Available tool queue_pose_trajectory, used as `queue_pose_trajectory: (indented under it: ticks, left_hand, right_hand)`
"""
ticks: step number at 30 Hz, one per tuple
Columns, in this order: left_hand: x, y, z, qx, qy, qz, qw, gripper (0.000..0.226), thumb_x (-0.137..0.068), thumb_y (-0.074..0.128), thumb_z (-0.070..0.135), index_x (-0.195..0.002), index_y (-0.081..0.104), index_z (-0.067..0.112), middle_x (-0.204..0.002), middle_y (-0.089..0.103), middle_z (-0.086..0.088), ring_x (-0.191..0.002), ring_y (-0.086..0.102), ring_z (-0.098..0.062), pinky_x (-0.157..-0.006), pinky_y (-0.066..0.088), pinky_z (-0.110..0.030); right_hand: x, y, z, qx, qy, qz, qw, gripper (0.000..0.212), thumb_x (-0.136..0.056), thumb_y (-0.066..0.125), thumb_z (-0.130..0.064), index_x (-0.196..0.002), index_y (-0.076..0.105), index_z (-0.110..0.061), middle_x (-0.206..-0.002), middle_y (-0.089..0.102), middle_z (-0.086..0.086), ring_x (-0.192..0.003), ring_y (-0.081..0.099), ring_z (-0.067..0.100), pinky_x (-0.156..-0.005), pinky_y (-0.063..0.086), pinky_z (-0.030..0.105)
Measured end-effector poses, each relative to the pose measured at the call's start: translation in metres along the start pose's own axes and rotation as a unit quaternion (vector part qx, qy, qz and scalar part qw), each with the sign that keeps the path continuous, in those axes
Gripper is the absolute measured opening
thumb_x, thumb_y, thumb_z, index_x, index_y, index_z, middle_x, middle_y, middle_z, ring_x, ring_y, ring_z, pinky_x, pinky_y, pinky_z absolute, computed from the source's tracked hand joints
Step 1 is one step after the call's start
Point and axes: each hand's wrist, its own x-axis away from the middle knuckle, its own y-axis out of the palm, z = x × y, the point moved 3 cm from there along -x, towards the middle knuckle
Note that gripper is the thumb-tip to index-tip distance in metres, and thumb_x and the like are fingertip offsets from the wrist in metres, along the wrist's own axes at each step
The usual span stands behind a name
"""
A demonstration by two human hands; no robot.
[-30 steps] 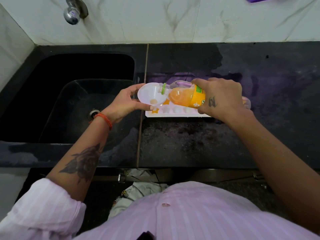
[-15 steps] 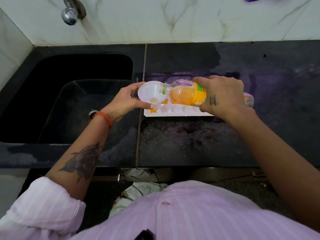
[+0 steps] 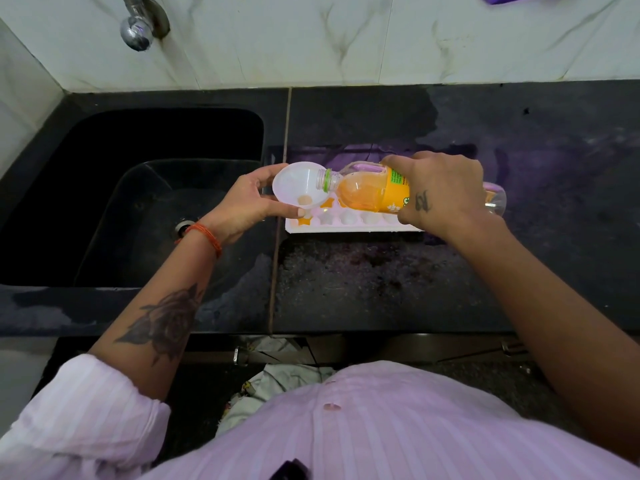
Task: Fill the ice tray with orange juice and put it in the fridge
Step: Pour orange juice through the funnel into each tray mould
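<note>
little is changing since the earlier frames: both hands and the bottle are keeping nearly the same pose. right hand (image 3: 440,195) is gripping the tilted orange juice bottle (image 3: 374,194), its mouth resting inside the white funnel (image 3: 298,192), which left hand (image 3: 247,206) is pinching by the rim over the left end of the ice tray (image 3: 346,225). tray is sitting on the black counter (image 3: 381,282) beside the sink (image 3: 138,188). judging progress: two or three left cells are showing orange, the others look unfilled, so filling is only beginning; the fridge step is remaining. bottle and hand are hiding the tray's far row and right end; no stream is discernible.
</note>
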Motion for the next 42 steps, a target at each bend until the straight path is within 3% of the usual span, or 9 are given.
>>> queue_pose_trajectory:
  ticks: [15,24,30,35,42]
  left_hand:
    - [0.0,-0.004,-0.005,-0.006,-0.005,0.007,1.0,0.073,-0.064,0.081,0.0,-0.129,0.052,0.017,-0.132,0.055,-0.006,-0.124,0.051,-0.025,-0.102,0.047,-0.044]
    - [0.0,-0.006,-0.004,-0.009,-0.004,0.006,1.0,0.072,-0.066,0.079,0.0,-0.129,0.051,0.018,-0.132,0.054,-0.005,-0.123,0.05,-0.023,-0.098,0.049,-0.035]
    - [-0.001,-0.006,-0.004,-0.011,-0.004,0.006,1.0,0.074,-0.065,0.08,0.002,-0.131,0.05,0.018,-0.134,0.053,-0.005,-0.127,0.047,-0.024,-0.104,0.045,-0.044]
    - [-0.002,-0.002,-0.001,0.001,0.002,-0.005,1.0,0.072,-0.065,0.08,0.0,-0.128,0.052,0.02,-0.131,0.055,-0.002,-0.124,0.05,-0.022,-0.102,0.047,-0.04]
    - [-0.008,0.011,-0.004,0.012,0.002,-0.024,1.0,0.071,-0.061,0.083,0.0,-0.122,0.056,0.023,-0.129,0.058,-0.002,-0.123,0.052,-0.023,-0.105,0.045,-0.044]
  right_hand:
    - [-0.005,-0.001,-0.008,0.025,-0.007,0.004,1.0,0.057,-0.081,0.068,-0.03,-0.133,0.045,-0.031,-0.112,0.062,0.006,-0.098,0.059,0.032,-0.068,0.032,0.032]
    - [-0.009,0.001,-0.009,0.015,-0.005,0.0,1.0,0.059,-0.079,0.07,-0.035,-0.133,0.045,-0.032,-0.11,0.062,0.005,-0.097,0.059,0.032,-0.068,0.035,0.032]
    - [-0.006,0.005,-0.006,-0.031,0.008,-0.03,0.999,0.066,-0.072,0.074,-0.036,-0.132,0.045,-0.035,-0.111,0.062,0.003,-0.1,0.059,0.031,-0.073,0.04,0.034]
    - [-0.001,0.009,0.001,-0.041,0.03,-0.043,0.998,0.075,-0.071,0.075,-0.038,-0.136,0.039,-0.038,-0.117,0.061,0.002,-0.105,0.056,0.031,-0.071,0.035,0.033]
    - [0.009,0.007,0.012,-0.028,0.042,-0.029,0.998,0.068,-0.074,0.073,-0.036,-0.135,0.042,-0.037,-0.117,0.061,0.002,-0.105,0.057,0.03,-0.073,0.039,0.034]
